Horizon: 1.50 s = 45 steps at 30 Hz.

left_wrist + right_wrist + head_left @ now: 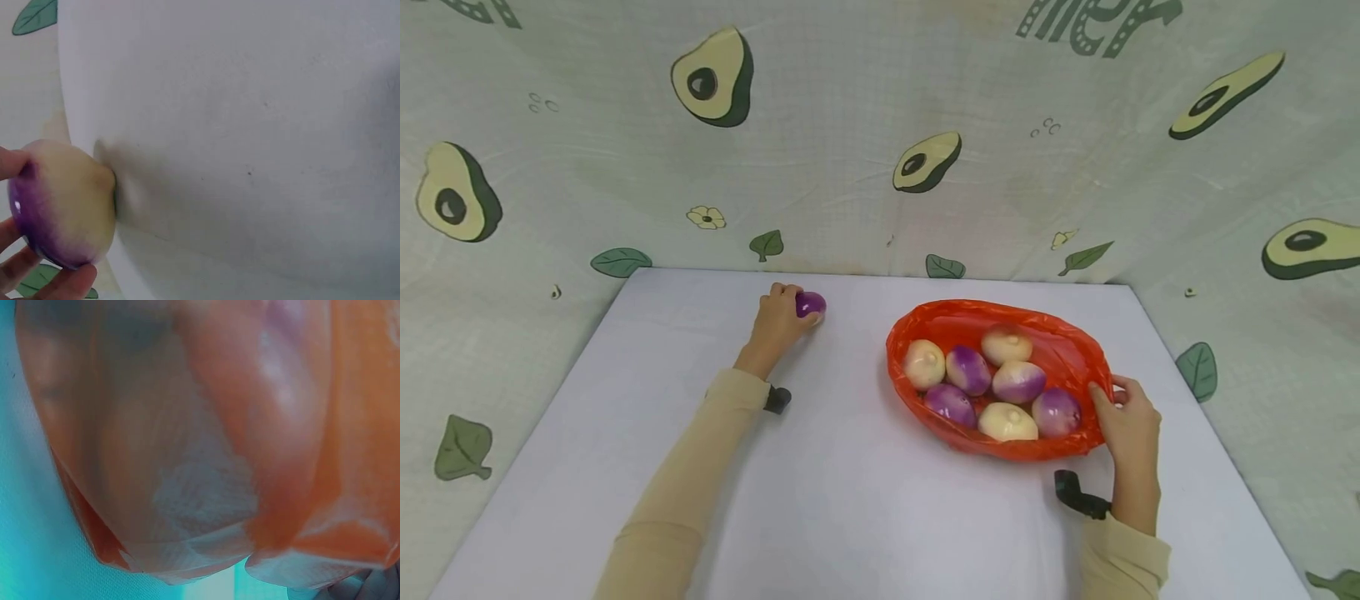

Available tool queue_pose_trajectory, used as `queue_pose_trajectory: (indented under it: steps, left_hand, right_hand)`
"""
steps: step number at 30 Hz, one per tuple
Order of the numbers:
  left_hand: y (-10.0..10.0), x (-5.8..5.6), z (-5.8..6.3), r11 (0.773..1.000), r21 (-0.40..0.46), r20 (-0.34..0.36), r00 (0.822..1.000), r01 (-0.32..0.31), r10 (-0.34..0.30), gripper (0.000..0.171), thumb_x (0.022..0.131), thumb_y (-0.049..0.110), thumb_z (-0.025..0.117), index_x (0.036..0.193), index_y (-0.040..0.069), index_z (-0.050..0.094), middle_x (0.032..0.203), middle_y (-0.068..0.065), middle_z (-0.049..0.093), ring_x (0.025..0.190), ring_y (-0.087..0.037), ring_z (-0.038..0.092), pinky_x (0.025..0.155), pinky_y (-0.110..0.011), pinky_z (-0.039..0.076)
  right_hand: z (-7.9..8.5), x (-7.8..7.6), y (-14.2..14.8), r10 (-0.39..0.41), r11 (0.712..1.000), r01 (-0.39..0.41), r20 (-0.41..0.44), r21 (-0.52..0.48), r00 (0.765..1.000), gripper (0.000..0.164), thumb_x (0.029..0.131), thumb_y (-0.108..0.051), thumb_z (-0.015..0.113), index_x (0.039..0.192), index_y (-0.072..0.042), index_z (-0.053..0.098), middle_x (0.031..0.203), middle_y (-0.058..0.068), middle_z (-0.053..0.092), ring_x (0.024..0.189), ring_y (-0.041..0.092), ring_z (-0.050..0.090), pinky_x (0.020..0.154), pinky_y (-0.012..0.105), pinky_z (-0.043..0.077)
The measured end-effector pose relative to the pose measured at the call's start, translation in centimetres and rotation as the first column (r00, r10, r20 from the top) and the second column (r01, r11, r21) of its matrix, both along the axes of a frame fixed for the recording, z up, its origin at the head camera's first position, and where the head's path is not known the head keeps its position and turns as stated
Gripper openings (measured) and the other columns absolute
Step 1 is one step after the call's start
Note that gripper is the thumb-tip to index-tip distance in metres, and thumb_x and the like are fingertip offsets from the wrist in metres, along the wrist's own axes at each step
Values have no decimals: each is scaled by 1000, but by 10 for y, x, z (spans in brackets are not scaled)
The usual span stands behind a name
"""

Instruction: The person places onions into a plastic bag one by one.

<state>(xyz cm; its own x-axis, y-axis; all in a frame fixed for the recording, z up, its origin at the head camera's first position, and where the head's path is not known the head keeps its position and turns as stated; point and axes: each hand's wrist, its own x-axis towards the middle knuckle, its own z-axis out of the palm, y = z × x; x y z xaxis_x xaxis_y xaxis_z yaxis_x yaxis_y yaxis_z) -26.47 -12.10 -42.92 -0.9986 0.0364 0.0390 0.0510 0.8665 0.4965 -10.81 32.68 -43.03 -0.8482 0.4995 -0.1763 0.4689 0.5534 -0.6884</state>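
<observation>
Near the table's far edge, my left hand (780, 318) grips a glossy purple-and-cream turnip (810, 307) between thumb and fingers. Its cream end, with a small nub, faces the table top in the left wrist view, where the turnip (69, 200) has fingertips (74, 284) round its purple side. My right hand (1129, 425) pinches the right rim of a red plastic bag (925, 417), thumb on the inner side. Several more turnips (1018, 382) lie in the wide-mouthed bag, some purple side up, others cream side up. In the right wrist view the bag's translucent wall (206, 487) fills most of the picture.
Both hands work over a white table (820, 500). Behind it hangs a pale cloth (835, 100) printed with avocados and leaves, which also shows along both sides. A black wrist camera (1078, 496) sits at the right wrist, another (777, 400) at the left.
</observation>
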Motion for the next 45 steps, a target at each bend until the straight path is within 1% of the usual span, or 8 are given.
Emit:
queue_pose_trajectory:
  steps: [5,10,18,21,27,32,38,45]
  left_hand:
    - [-3,-2,-2,1000,23,-9,1000,-17,17,59,84,34,66,126,0,45,128,-22,40,112,-40,42,96,-52,45]
    - [-4,-3,-1,999,32,-4,1000,-1,1,59,83,36,67,124,0,46,126,-22,41,111,-41,43,96,-52,44]
    - [4,1,5,995,-84,6,998,59,-59,54,80,34,70,117,-1,51,118,-22,46,101,-41,47,89,-48,47]
    - [7,4,6,993,-95,10,998,69,-69,54,80,34,70,116,-1,51,117,-22,46,100,-40,48,88,-48,48]
    - [6,10,5,997,-52,15,999,50,-49,54,80,34,71,115,0,50,116,-20,47,102,-39,48,91,-48,48]
    - [2,16,3,999,16,15,999,38,-38,53,79,34,72,115,0,51,117,-21,47,104,-39,49,93,-48,46]
    - [0,24,1,996,93,56,998,16,-21,55,79,34,72,117,2,49,121,-22,44,110,-39,46,96,-49,45]
    - [0,34,5,985,167,28,999,39,-45,56,78,36,73,117,3,49,118,-20,44,112,-37,47,97,-49,45]
  right_hand:
    - [0,-1,0,4,1000,-4,-4,2,1000,68,95,-45,41,144,-1,26,128,30,43,110,42,47,87,53,50]
    - [-1,-1,0,6,1000,-6,-10,8,1000,67,95,-46,40,144,-1,27,128,30,43,110,42,48,87,52,50]
    - [-3,-1,0,-1,1000,1,-9,11,1000,66,95,-45,40,144,-2,28,127,29,44,109,41,49,87,52,51]
    - [-2,-1,1,0,1000,0,-6,13,1000,67,95,-45,40,144,-2,27,127,29,44,108,41,49,85,51,51]
    - [-2,-1,1,3,1000,-3,-9,15,1000,67,95,-46,40,144,-2,27,127,30,44,108,41,49,86,51,51]
    - [-1,0,1,7,1000,-7,-13,8,1000,67,95,-46,41,144,-1,27,127,30,43,109,43,48,88,53,49]
    - [0,0,1,12,1000,-12,-13,8,1000,67,95,-45,40,144,-1,27,127,30,43,110,43,48,87,53,49]
    - [-1,0,0,12,1000,-12,-11,10,1000,67,95,-45,40,143,-1,27,127,30,44,108,42,49,87,52,50]
